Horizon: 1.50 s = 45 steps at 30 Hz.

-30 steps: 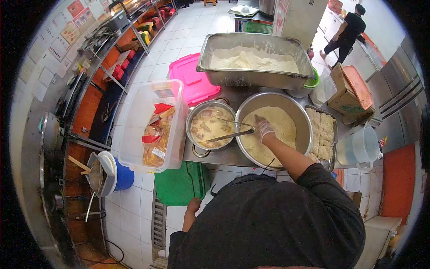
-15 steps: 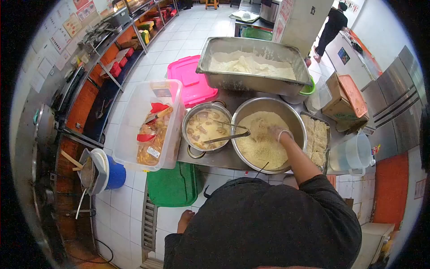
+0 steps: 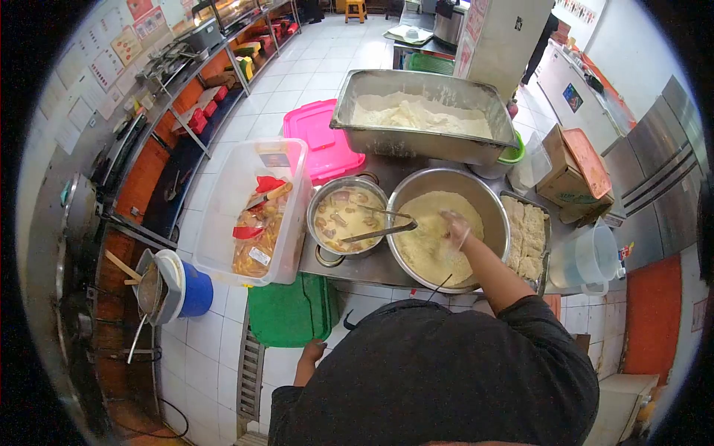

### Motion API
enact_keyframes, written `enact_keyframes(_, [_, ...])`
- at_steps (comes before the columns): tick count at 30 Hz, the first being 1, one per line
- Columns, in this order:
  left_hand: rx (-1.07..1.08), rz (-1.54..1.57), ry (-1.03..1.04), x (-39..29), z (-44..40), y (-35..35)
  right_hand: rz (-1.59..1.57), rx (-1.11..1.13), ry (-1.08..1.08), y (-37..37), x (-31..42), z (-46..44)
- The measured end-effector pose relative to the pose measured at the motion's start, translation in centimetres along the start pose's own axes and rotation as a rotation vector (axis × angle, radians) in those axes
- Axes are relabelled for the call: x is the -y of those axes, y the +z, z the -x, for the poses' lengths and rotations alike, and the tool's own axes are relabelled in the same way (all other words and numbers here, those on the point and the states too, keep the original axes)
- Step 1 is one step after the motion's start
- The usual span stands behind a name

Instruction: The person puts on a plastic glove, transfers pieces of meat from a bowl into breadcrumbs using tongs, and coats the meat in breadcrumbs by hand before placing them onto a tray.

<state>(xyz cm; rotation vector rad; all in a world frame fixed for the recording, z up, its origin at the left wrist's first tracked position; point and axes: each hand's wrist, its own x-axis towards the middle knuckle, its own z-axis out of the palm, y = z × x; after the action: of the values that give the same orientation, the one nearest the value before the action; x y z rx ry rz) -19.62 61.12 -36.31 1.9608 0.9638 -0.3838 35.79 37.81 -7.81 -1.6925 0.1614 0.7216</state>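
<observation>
In a clear plastic glove, my right hand (image 3: pixel 455 228) is low inside a large steel bowl (image 3: pixel 499 215), just over pale breading crumbs (image 3: pixel 421 249). Its fingers look apart, and loose crumbs blur around them. My left hand (image 3: pixel 312 352) hangs below the table by a green bin (image 3: pixel 288 312), away from the food; its fingers are too small and partly turned away to read. Left of the bowl stands a pot (image 3: pixel 318 244) of milky batter with meat pieces. Metal tongs (image 3: pixel 379 233) lie across the pot and reach over the bowl's rim.
A deep steel pan (image 3: pixel 424 137) of flour sits behind the bowl. Breaded pieces (image 3: pixel 525 236) fill a tray at the right, beside a clear jug (image 3: pixel 587 260). At the left stand a clear tub (image 3: pixel 212 230) of packed meat, a pink lid (image 3: pixel 321 134) and a blue bucket (image 3: pixel 195 288).
My right hand has lifted slightly out of the crumbs and its fingers show more. Crumbs now blur below it. The view has shifted a little, and a distant person has moved mostly behind the pillar.
</observation>
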Motion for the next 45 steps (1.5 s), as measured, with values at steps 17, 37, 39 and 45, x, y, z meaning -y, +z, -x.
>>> enact_keyframes(17, [0.04, 0.086, -0.248, 0.9, 3.3, 1.8, -0.197, 0.431, 0.073, -1.1, -3.1, -5.3])
enact_keyframes(37, [-0.004, -0.041, -0.116, 1.9, -1.5, 2.6, 1.53, 0.335, -0.533, 4.2, -11.7, -1.2])
enact_keyframes(39, [-0.028, -0.084, -0.04, 2.0, -2.5, 2.7, 0.837, 0.427, -0.058, 3.5, -6.7, 2.0])
enact_keyframes(45, [0.072, 0.078, -0.048, -1.7, -0.5, -0.9, 0.755, -0.001, -0.47, -0.6, -7.9, -10.5])
